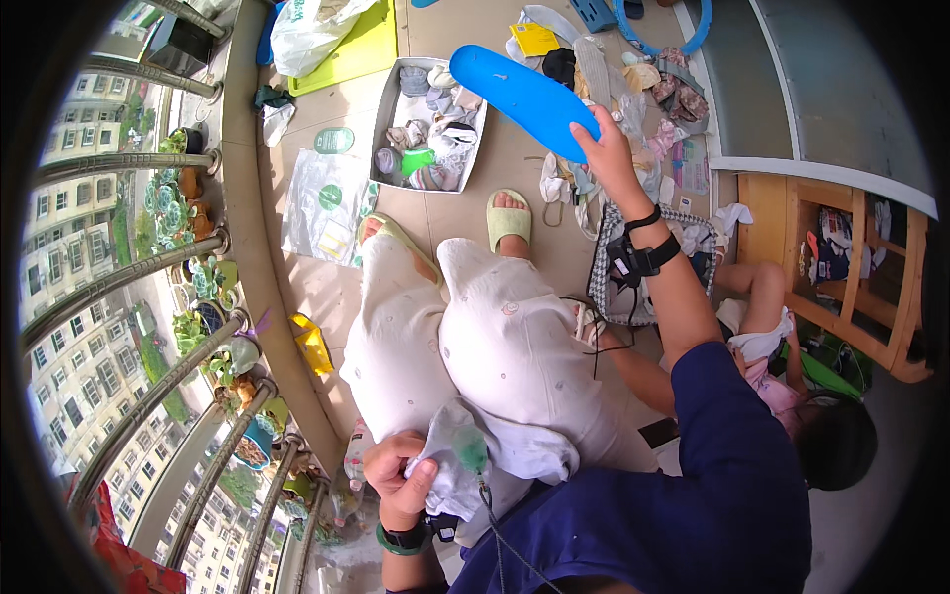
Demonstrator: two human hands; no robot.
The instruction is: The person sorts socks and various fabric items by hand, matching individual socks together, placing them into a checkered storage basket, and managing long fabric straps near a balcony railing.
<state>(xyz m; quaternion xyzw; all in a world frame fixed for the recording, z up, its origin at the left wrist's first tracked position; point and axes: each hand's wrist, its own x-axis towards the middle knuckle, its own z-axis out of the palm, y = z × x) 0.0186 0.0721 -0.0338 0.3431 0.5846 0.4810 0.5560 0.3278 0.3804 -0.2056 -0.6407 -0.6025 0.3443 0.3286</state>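
Observation:
In my right hand (605, 152) is one end of a blue shoe insole (519, 96), held out over the floor with its other end above the edge of a white box (378, 126). Rolled and folded socks (430, 141) lie in that box. My left hand (401, 475) pinches a light grey cloth (453, 475), possibly a sock or garment, which rests on my lap. A green pendant (469, 449) on a dark cord hangs over this cloth.
Clothes and small items (594, 74) lie heaped beyond my right hand. A houndstooth fabric basket (597, 282) stands nearer, beside another person (772, 356) at the right. Clear plastic packaging (319, 200) lies left of the box. Metal railings (133, 260) and potted succulents (174, 204) line the left side.

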